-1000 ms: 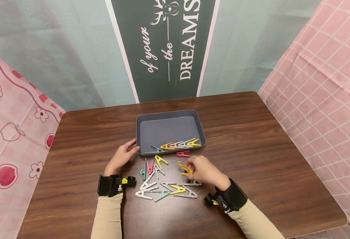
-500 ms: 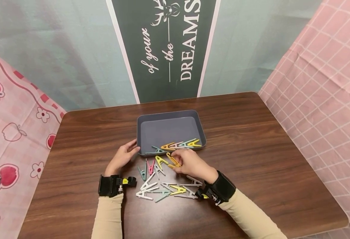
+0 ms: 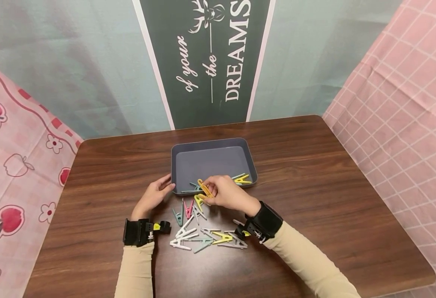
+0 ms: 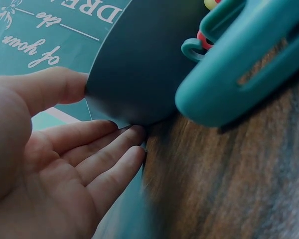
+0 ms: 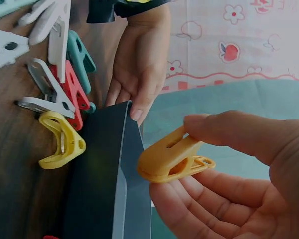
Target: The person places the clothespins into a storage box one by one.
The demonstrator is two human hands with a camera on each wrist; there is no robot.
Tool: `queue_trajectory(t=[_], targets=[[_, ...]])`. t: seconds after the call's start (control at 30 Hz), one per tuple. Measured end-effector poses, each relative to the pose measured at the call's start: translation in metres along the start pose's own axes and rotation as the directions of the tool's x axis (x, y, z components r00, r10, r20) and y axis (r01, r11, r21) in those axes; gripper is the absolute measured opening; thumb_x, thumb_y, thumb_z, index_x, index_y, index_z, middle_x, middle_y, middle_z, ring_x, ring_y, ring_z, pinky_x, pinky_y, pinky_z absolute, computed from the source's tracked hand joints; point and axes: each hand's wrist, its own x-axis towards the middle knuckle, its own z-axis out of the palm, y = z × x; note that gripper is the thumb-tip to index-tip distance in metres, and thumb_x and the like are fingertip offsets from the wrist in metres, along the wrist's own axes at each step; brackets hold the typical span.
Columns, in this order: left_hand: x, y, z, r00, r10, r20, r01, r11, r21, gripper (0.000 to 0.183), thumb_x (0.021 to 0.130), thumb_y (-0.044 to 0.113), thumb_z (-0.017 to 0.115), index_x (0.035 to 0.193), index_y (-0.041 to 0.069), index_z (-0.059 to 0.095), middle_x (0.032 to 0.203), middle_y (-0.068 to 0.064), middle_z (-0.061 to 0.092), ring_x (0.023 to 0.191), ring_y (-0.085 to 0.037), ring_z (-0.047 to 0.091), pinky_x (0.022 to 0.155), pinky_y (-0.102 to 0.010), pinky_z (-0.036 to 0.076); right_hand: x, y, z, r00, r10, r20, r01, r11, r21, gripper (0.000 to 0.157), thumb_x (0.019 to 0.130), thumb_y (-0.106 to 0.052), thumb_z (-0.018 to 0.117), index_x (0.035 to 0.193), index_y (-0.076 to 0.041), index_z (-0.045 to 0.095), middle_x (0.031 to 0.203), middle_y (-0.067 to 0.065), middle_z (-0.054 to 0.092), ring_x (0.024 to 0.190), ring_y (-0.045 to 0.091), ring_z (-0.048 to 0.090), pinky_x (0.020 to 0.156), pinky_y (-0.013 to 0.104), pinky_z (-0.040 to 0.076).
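My right hand (image 3: 230,194) pinches an orange-yellow plastic clothespin (image 5: 172,157) between thumb and fingers, over the near rim of a grey tray (image 3: 206,161). At the tray's left near corner, my left hand (image 3: 152,198) touches the outer wall; its thumb lies at the rim and its straight fingers (image 4: 107,159) at the base. Inside the tray, a yellow clothespin (image 3: 243,179) and a teal one (image 3: 194,187) show along the near wall; the right hand covers others. Just outside lie a yellow clothespin (image 5: 74,144), a red one (image 5: 74,94) and a teal one (image 4: 229,79).
Several more clothespins, white, grey, light green and yellow (image 3: 222,237), lie spread on the brown wooden table (image 3: 307,186) in front of the tray. Printed curtains (image 3: 98,70) hang behind the table and at both sides.
The right hand has carried the orange-yellow clothespin left and away from the body, from the table's loose clothespins to above the tray's near rim. The left hand stays at the tray corner.
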Motion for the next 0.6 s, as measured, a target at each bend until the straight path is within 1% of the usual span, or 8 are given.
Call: queue_trajectory(t=[0.2,0.5,0.6], targets=[[0.000,-0.001,0.001,1.000,-0.001,0.007,0.001,1.000,-0.004,0.059,0.100,0.020,0.051,0.148,-0.005,0.029,0.147,-0.027,0.042,0.138,-0.036,0.043,0.115,-0.047,0.035,0.009,-0.001,-0.001,1.000,0.022,0.006,-0.022,0.999,0.040,0.034,0.077,-0.012,0.078,0.106,0.002,0.066,0.082,0.009,0.068,0.072,0.017,0.064,0.066,0.012,0.050],[0.002,-0.002,0.001,1.000,-0.002,-0.011,0.003,1.000,0.028,0.058,0.100,0.020,0.051,0.148,-0.004,0.031,0.146,-0.026,0.044,0.137,-0.036,0.044,0.113,-0.048,0.037,0.024,-0.006,-0.006,0.998,0.056,0.027,-0.058,0.997,0.056,0.037,0.078,-0.014,0.078,0.111,0.000,0.065,0.085,0.008,0.068,0.070,0.010,0.060,0.067,0.015,0.048],[0.002,-0.002,0.001,1.000,-0.008,-0.008,0.008,1.000,0.015,0.058,0.100,0.020,0.052,0.148,-0.004,0.030,0.147,-0.025,0.044,0.137,-0.035,0.045,0.113,-0.047,0.037,0.030,-0.008,-0.006,0.997,0.071,0.031,-0.072,0.996,0.051,0.038,0.079,-0.015,0.077,0.111,-0.001,0.065,0.086,0.008,0.068,0.070,0.009,0.059,0.068,0.016,0.048]])
